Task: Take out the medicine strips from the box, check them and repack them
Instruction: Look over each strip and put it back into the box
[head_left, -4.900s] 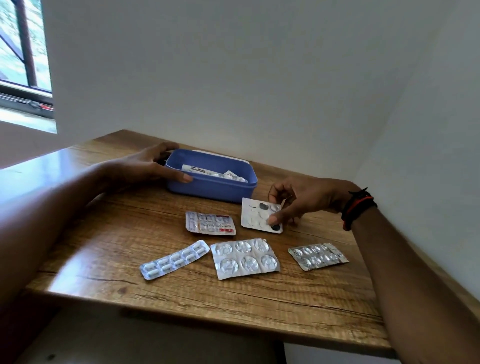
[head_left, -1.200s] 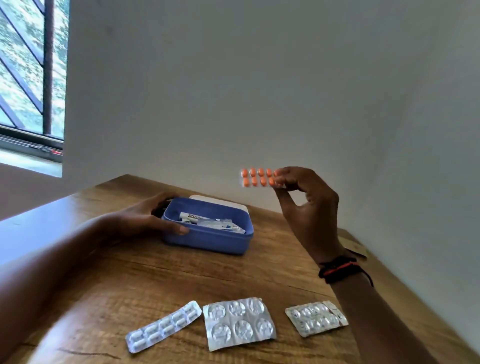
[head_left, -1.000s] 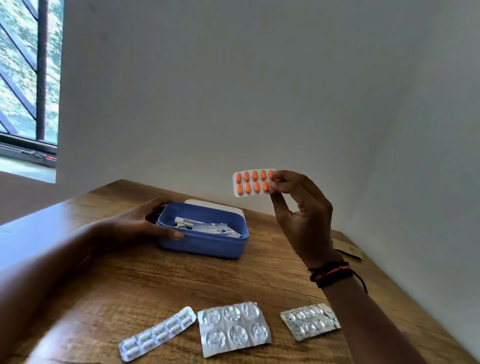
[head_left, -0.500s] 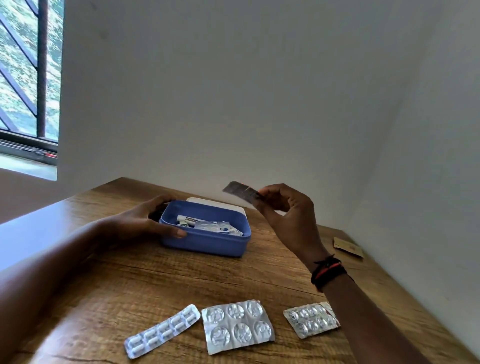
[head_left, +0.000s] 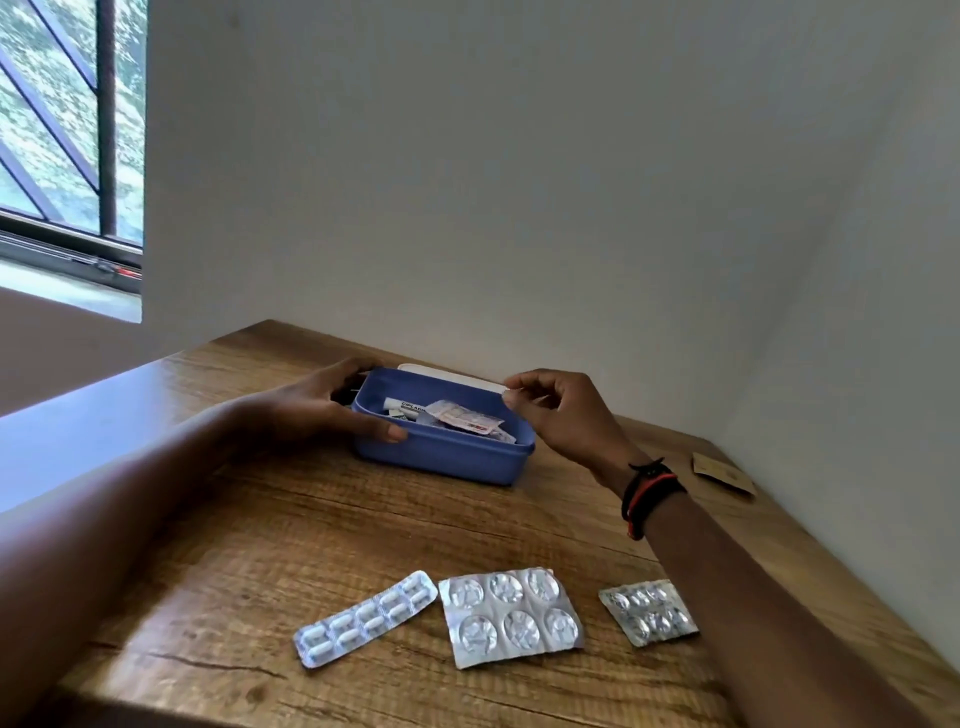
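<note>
A blue box (head_left: 441, 460) stands at the back of the wooden table (head_left: 311, 519). My left hand (head_left: 311, 410) grips its left end, thumb on the front wall. Inside lie a white tube and a strip with orange tablets (head_left: 465, 417), foil side up on the other packets. My right hand (head_left: 566, 421) hovers over the box's right rim, its fingers curled, thumb and forefinger slightly apart with nothing between them. Three strips lie near the front edge: a long white-tablet strip (head_left: 366, 618), a broad silver strip (head_left: 511, 616) and a small silver strip (head_left: 648, 612).
A white lid (head_left: 447, 375) lies behind the box against the wall. A small brown card (head_left: 723, 473) sits at the right by the side wall. A barred window (head_left: 62, 130) is at the far left.
My right hand came down from eye level and let go of the orange-tablet strip, which now lies in the box. Two strips seen on the table earlier are gone from it. My left hand stayed on the box.
</note>
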